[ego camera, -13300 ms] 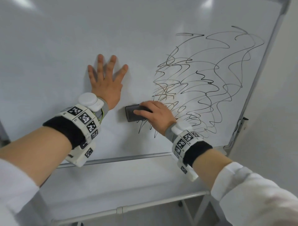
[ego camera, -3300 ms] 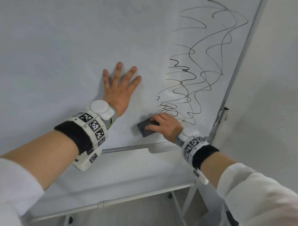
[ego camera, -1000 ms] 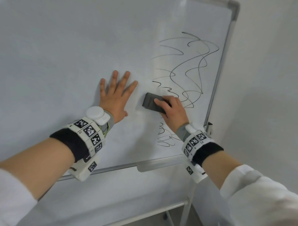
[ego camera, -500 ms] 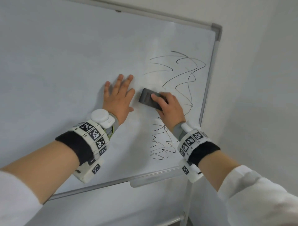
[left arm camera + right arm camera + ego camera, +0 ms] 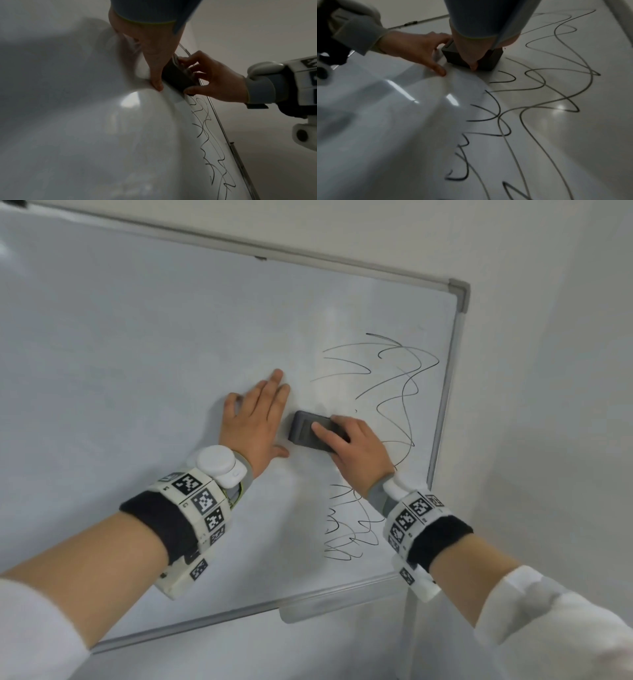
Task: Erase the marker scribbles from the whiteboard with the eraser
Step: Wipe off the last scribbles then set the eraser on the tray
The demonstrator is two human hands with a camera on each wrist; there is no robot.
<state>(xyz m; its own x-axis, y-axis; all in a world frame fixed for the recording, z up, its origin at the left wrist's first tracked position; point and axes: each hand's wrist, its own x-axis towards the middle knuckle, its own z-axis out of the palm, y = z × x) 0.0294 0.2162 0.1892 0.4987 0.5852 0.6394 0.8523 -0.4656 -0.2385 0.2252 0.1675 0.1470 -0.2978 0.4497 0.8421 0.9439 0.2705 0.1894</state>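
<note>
My right hand (image 5: 356, 446) grips a dark grey eraser (image 5: 310, 431) and presses it flat against the whiteboard (image 5: 137, 354). Black marker scribbles (image 5: 394, 385) loop above and right of the eraser, and a denser patch of scribbles (image 5: 346, 529) lies below my right wrist. My left hand (image 5: 255, 416) lies flat on the board with fingers straight, right beside the eraser's left end. In the right wrist view the eraser (image 5: 471, 58) sits under my thumb, with scribbles (image 5: 530, 108) spread across the board in front. In the left wrist view the eraser (image 5: 176, 77) stands just past my left thumb.
The board's metal frame (image 5: 442, 412) runs down the right side, with its corner (image 5: 459, 297) at the upper right. A marker tray (image 5: 339, 602) hangs on the lower edge. A pale wall (image 5: 548, 371) stands to the right.
The eraser has slid upward and left over the last second, wiping the scribbles' left edge. My left hand's fingers have drawn together. The view has tilted up, showing the board's top corner.
</note>
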